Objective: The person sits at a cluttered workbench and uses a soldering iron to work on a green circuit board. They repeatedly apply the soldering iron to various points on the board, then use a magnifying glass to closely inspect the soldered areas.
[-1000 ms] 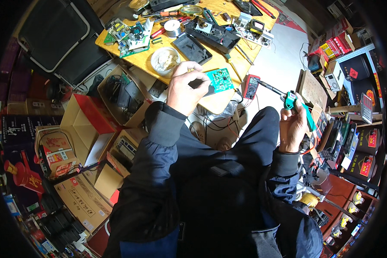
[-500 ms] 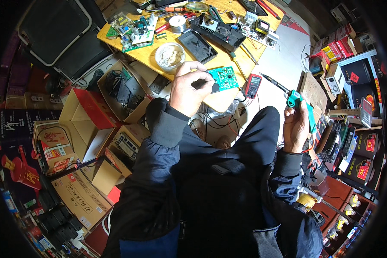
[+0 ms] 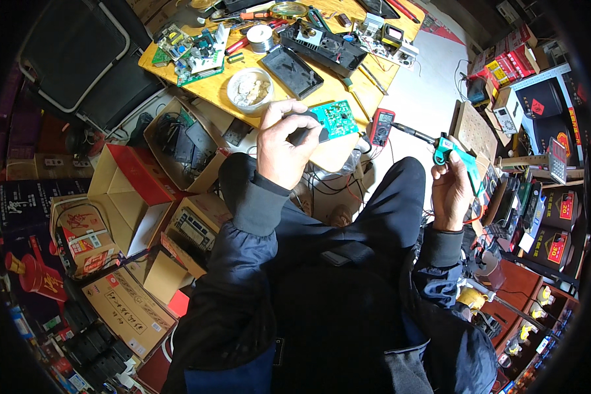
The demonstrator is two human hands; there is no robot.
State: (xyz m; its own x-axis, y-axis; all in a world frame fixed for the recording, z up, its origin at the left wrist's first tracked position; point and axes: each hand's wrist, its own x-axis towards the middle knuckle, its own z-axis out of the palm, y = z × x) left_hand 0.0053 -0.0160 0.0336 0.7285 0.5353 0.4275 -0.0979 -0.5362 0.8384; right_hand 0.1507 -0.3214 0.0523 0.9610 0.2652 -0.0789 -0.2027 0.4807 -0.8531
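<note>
A green circuit board [image 3: 336, 119] is pinched by one end in my left hand [image 3: 285, 141], above the near edge of the table. A black part sits at the board's held end, mostly covered by my fingers. My right hand [image 3: 452, 194] grips a green pistol-shaped soldering tool [image 3: 465, 163] with a long dark barrel. Its barrel points left toward the board, with a gap between them. In the picture the tool's tip lies beside a red multimeter [image 3: 381, 128]; whether they touch I cannot tell.
On the wooden table [image 3: 210, 92] stand a white tub [image 3: 249, 89] of pale lumps, a solder spool [image 3: 261, 38], a black tray [image 3: 291, 69], a black housing [image 3: 325, 51] and other circuit boards [image 3: 192, 52]. Open cardboard boxes [image 3: 132, 197] crowd my left; cables [image 3: 328, 187] hang below the table.
The whole view has shifted slightly. The soldering tool's tip has dropped nearer to me, level with the multimeter. Both hands keep their holds.
</note>
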